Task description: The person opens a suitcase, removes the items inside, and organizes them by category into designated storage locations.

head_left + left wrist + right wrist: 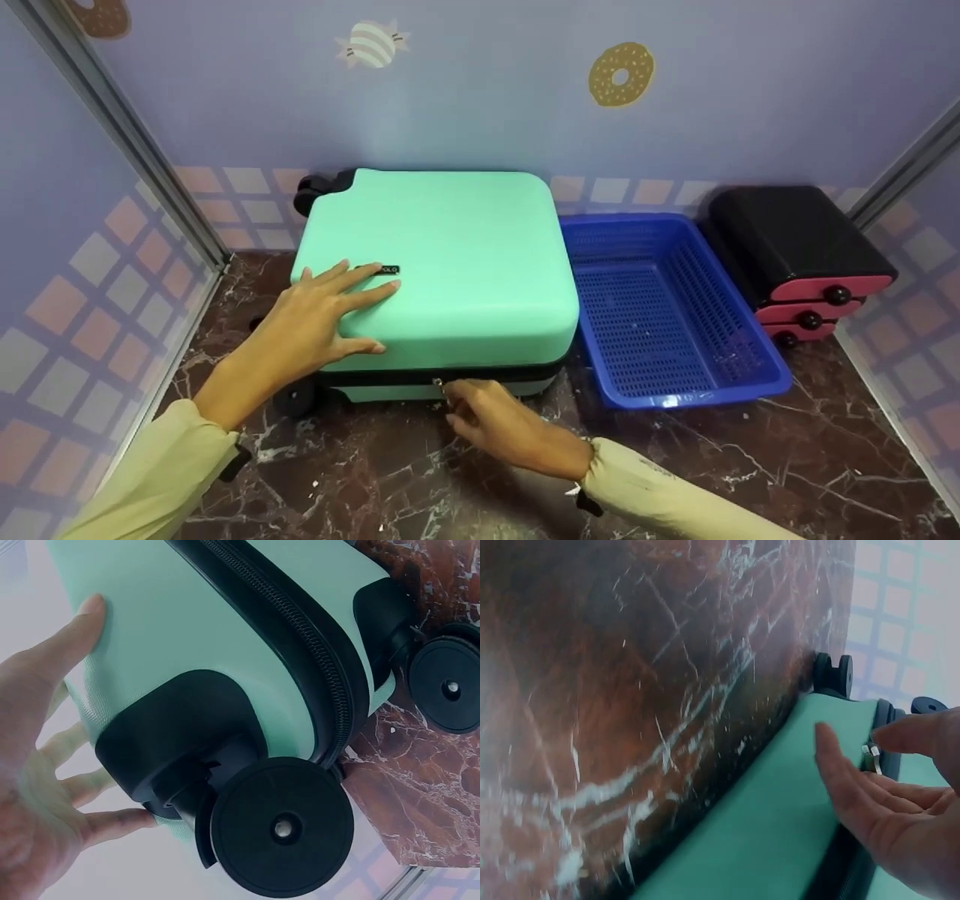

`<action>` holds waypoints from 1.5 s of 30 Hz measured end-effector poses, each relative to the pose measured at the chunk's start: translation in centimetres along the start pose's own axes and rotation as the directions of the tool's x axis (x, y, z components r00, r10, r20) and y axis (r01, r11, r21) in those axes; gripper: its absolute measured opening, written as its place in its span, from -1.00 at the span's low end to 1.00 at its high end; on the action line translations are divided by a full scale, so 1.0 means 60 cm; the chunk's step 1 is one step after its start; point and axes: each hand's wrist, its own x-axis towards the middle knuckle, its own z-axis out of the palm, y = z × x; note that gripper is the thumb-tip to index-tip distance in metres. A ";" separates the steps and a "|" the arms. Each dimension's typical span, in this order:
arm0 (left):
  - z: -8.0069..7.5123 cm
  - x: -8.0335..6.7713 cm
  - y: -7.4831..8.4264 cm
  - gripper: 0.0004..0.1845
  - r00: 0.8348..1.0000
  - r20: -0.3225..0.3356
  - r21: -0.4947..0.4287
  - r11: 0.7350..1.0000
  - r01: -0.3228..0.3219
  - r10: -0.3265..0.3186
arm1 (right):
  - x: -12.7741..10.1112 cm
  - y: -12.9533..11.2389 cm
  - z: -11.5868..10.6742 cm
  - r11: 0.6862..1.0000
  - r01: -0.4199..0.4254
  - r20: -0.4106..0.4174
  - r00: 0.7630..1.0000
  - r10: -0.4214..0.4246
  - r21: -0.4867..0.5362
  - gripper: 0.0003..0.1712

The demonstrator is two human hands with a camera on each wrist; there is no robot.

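A mint-green hard-shell suitcase [442,247] lies flat, its black zipper band [281,611] running round the side. My left hand [319,319] rests on its top near the wheel end, fingers spread over the small logo plate [389,270] and thumb on the front edge. In the left wrist view a black wheel [281,829] stands close by that hand. At the front side my right hand [495,420] has its fingers curled at the metal zipper pull [871,756]. The right wrist view shows the pull between its fingers, the thumb held apart.
A blue plastic basket [600,375] stands right beside the suitcase. To its right is a small black drawer unit [806,232] with pink fronts. Patterned wall panels [480,112] enclose the back and sides of the dark marbled surface [360,480].
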 end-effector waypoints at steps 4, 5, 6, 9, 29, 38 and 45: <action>0.001 -0.001 -0.001 -0.13 1.000 0.002 0.012 1.000 -0.003 0.002 | -0.012 -0.005 -0.033 0.988 0.074 -0.066 0.994 -0.084 -0.135 -0.70; 0.001 -0.002 -0.002 -0.13 1.000 0.000 0.016 1.000 -0.004 0.004 | -0.014 -0.006 -0.042 0.978 0.108 -0.097 0.987 -0.126 -0.178 -0.72; 0.001 -0.003 -0.002 -0.13 1.000 -0.004 0.018 1.000 -0.005 0.005 | -0.018 -0.006 -0.052 0.965 0.148 -0.130 0.975 -0.178 -0.216 -0.74; 0.002 -0.004 0.001 -0.13 1.000 -0.017 0.014 1.000 0.001 0.000 | -0.022 -0.002 -0.083 0.889 0.277 -0.235 0.896 -0.375 -0.365 -0.78; 0.092 -0.044 0.100 -0.41 0.852 -0.516 -0.091 0.984 -0.155 0.086 | -0.028 0.081 -0.196 0.895 0.091 -0.304 0.922 -0.242 -0.436 -0.17; 0.174 -0.078 0.178 -0.37 0.915 0.254 -0.749 0.536 0.391 -0.313 | -0.033 0.085 -0.193 0.881 0.092 -0.306 0.916 -0.258 -0.465 -0.17; 0.197 -0.039 0.176 -0.45 0.794 0.495 -0.863 -0.091 0.497 -0.354 | -0.031 0.083 -0.191 0.879 0.094 -0.300 0.919 -0.258 -0.467 -0.17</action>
